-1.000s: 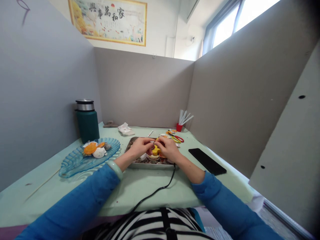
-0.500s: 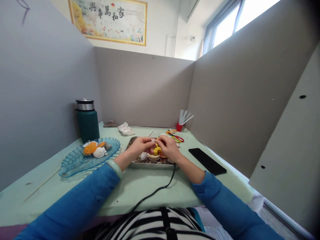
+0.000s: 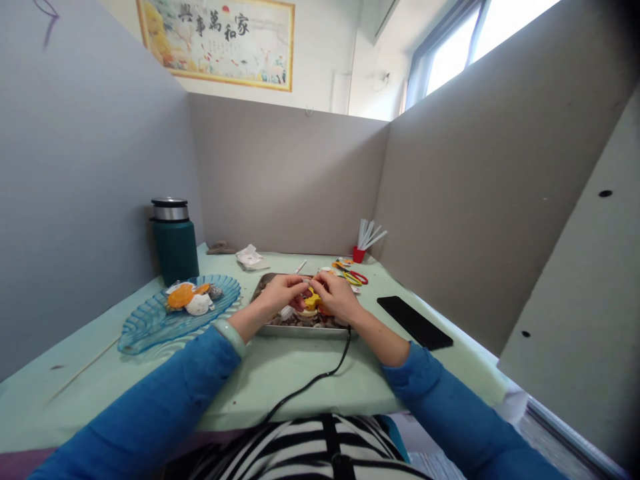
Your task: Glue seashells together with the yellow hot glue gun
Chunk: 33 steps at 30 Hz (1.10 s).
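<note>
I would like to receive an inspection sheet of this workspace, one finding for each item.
Surface: pale green cloth.
Job's things: shells in tray; yellow object; plate with orange and white pieces.
Clutter: bottle, crumpled tissue, scissors, cup of sticks, black slab.
Hands: left hand and right hand close together over tray, fingers curled; grip unclear.
Cables: black cord across cloth, ends hidden.
Surroundings: grey partitions; picture and window beyond.

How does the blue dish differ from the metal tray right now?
The blue dish is see-through and ribbed; the metal tray is opaque. The dish has a curved outline, the tray straight sides. The left hand and right hand are over the tray, away from the dish. Both containers sit on the green cover, holding shell-like pieces.
</note>
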Each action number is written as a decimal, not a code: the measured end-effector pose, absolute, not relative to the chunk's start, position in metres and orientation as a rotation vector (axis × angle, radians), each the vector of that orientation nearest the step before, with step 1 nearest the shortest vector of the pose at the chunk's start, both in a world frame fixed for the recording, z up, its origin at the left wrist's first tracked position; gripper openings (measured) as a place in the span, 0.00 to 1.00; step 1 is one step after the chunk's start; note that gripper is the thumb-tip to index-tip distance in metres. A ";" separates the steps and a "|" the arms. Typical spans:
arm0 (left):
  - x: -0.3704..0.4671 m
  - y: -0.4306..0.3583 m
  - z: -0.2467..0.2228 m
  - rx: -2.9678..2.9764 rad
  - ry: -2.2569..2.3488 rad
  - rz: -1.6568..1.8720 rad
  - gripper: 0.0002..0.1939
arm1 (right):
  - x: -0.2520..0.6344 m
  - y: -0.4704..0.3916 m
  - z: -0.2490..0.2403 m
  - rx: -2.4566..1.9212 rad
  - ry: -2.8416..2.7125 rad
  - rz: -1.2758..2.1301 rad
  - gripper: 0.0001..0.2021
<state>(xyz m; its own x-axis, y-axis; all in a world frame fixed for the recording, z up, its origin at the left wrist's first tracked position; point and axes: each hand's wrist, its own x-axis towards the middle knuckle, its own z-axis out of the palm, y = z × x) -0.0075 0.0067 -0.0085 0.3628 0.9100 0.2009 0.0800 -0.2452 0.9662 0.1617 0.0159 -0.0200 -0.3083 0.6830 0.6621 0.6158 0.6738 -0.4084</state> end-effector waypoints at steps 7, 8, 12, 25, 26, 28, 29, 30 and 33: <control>-0.007 0.007 -0.009 1.649 0.943 1.039 0.20 | 0.162 0.015 -0.019 -0.979 -2.020 0.134 0.10; -0.007 0.007 -0.009 1.674 0.959 1.036 0.21 | 0.162 0.015 -0.018 -0.975 -2.026 0.133 0.09; -0.007 0.011 -0.012 1.793 1.020 1.025 0.22 | 0.161 0.013 -0.017 -0.978 -2.039 0.133 0.08; -0.009 0.014 -0.015 1.994 1.086 1.064 0.22 | 0.161 0.010 -0.015 -1.006 -2.075 0.125 0.08; -0.009 0.013 -0.015 2.000 1.092 1.061 0.22 | 0.161 0.010 -0.015 -1.009 -2.077 0.117 0.08; -0.008 0.012 -0.013 2.009 1.110 1.052 0.22 | 0.161 0.011 -0.015 -1.015 -2.080 0.100 0.09; -0.007 0.011 -0.012 2.016 1.121 1.047 0.22 | 0.161 0.011 -0.015 -1.020 -2.084 0.096 0.09; -0.007 0.010 -0.011 2.024 1.129 1.045 0.22 | 0.161 0.011 -0.015 -1.026 -2.090 0.098 0.10; -0.007 0.011 -0.012 2.060 1.142 1.046 0.20 | 0.160 0.010 -0.015 -1.036 -2.108 0.116 0.11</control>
